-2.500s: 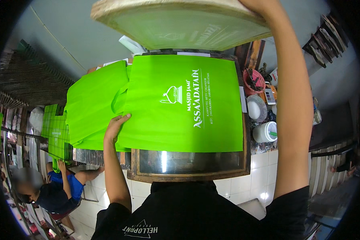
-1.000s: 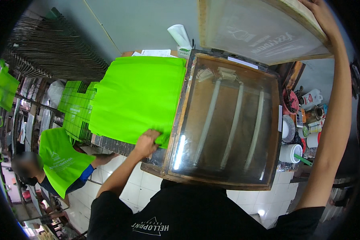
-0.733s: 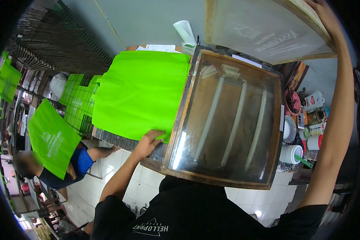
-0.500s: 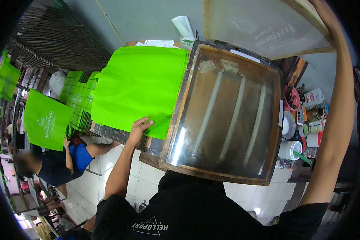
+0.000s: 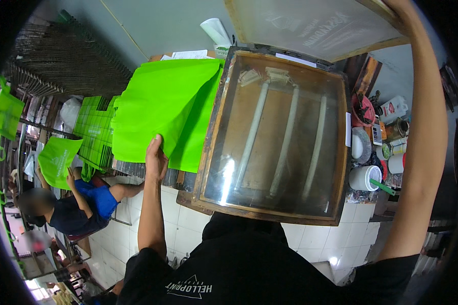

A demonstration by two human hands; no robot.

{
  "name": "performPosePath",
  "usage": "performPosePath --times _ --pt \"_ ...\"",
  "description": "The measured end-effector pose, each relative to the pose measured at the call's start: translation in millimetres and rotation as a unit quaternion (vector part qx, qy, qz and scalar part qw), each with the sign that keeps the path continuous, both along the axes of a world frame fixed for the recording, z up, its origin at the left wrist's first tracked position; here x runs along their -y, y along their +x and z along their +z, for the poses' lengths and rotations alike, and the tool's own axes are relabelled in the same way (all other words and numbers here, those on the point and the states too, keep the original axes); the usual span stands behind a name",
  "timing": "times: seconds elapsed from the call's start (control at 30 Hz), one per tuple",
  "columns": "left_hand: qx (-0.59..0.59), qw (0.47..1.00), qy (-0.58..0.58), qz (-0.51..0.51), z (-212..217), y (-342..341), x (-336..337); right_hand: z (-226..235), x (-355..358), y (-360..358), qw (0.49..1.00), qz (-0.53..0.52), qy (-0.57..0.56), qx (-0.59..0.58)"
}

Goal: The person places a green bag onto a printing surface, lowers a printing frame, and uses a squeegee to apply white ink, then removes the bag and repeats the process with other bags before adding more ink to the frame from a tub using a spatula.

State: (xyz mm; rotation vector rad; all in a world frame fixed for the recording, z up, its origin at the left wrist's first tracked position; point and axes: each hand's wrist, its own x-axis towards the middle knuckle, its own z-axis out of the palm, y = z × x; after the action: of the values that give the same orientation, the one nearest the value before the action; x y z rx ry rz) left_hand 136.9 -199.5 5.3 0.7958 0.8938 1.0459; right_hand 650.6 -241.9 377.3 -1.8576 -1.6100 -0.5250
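My left hand (image 5: 156, 158) pinches the near edge of a bright green fabric bag (image 5: 142, 109), the top one of a flat stack. Its right side is lifted and folded over, so another green bag (image 5: 193, 147) shows beneath. At the upper right, my right hand (image 5: 398, 9) grips the wooden edge of a raised printing screen (image 5: 315, 30) and is partly cut off by the picture's top. Between my arms lies a wooden box with a glass top (image 5: 269, 214), three pale tubes (image 5: 285, 140) inside it.
To the left, a seated person (image 5: 71, 211) holds up a printed green bag (image 5: 59, 160). Behind stands a dark wire rack (image 5: 71, 56). On the right are a white bucket (image 5: 360, 179), a pink basin (image 5: 360, 116) and a white jug (image 5: 393, 108). A paper roll (image 5: 216, 31) stands behind.
My left hand has moved left with the top bag's edge, folding its right side over. The view has shifted slightly; the right hand still holds the screen up. The seated person's bag has moved lower.
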Motion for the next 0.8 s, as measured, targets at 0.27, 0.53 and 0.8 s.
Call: performPosePath --times 0.27,0.53,0.8 --pt "-0.348 0.696 0.490 -0.392 -17.6 162.9 117.5 4.0 -14.2 10.4 0.999 0.038 -0.008 -0.005" --pt "-0.276 0.652 0.554 -0.437 -16.4 287.2 220.0 -1.3 -24.9 24.3 0.997 0.059 0.010 0.052" --pt "-0.469 0.652 0.504 -0.319 -9.0 443.8 43.7 -3.0 -36.1 32.1 0.991 0.063 0.017 0.116"
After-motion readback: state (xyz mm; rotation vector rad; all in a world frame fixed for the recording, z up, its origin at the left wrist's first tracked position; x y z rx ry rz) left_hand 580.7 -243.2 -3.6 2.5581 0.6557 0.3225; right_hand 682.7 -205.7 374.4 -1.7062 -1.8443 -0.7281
